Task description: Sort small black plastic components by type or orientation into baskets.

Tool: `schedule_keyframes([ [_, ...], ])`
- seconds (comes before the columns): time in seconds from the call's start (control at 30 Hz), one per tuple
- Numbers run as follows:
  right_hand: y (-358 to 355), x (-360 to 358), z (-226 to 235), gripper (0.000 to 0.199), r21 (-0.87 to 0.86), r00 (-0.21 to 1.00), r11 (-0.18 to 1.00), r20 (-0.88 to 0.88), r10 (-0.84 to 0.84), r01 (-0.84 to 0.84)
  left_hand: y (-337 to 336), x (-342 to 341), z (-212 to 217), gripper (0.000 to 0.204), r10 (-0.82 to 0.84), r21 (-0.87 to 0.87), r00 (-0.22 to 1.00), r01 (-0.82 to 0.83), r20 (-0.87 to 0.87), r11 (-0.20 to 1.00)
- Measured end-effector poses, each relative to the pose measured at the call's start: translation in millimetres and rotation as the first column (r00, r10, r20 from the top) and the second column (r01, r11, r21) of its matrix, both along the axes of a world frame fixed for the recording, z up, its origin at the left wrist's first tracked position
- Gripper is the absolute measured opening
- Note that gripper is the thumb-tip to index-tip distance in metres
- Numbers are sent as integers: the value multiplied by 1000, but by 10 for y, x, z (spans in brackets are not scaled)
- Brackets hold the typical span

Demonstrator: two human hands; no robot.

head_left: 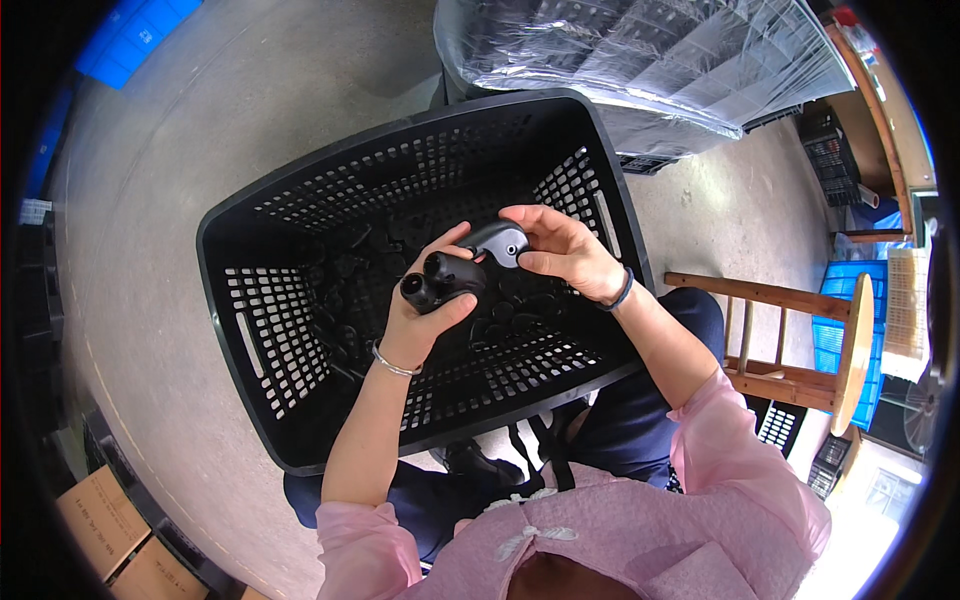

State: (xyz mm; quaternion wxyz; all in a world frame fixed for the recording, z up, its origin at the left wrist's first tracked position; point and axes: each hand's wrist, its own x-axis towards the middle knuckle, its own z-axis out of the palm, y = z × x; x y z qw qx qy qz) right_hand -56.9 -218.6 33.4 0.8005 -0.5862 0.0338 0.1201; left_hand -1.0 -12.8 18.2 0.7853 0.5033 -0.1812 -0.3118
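My left hand [424, 318] is wrapped round a black plastic part [456, 274] with two round, tube-like ends facing left. My right hand [575, 258] pinches a smooth grey rounded part [503, 244] with a small round hole in its side. The two parts meet or nearly touch between my hands; I cannot tell whether they are joined. Both hands are over a big black plastic crate [240, 375] with slotted walls. Several dark parts [345, 262] lie loosely on the crate's bottom, their exact kind hard to make out in the shade.
Beyond the crate stands a stack wrapped in clear film [650, 60]. A wooden stool [790, 380] lies to my right, near blue crates [850, 330]. Cardboard boxes [105, 520] sit at the lower left, and a blue bin [135, 40] at the far left.
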Motion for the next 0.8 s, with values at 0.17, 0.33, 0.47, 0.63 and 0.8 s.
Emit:
schedule_keyframes([
  [0.17,80,26,67,52,11,992,1000,127,8,-10,64,28,-62,43,-51,190,999,53,-18,980],
  [0.33,-33,50,-38,45,-115,999,993,39,21,-17,58,25,-56,40,-283,-259,733,149,-619,954],
  [0.47,-55,54,-90,38,-141,999,989,-16,-40,38,73,23,-58,42,-388,-376,662,169,-642,911],
  [0.63,-25,48,-115,31,-136,997,988,-22,-71,68,87,26,-86,45,-428,-446,627,140,-651,884],
  [0.8,-22,29,-146,29,-140,997,988,-39,-67,60,109,16,-82,45,-418,-445,619,121,-665,887],
])
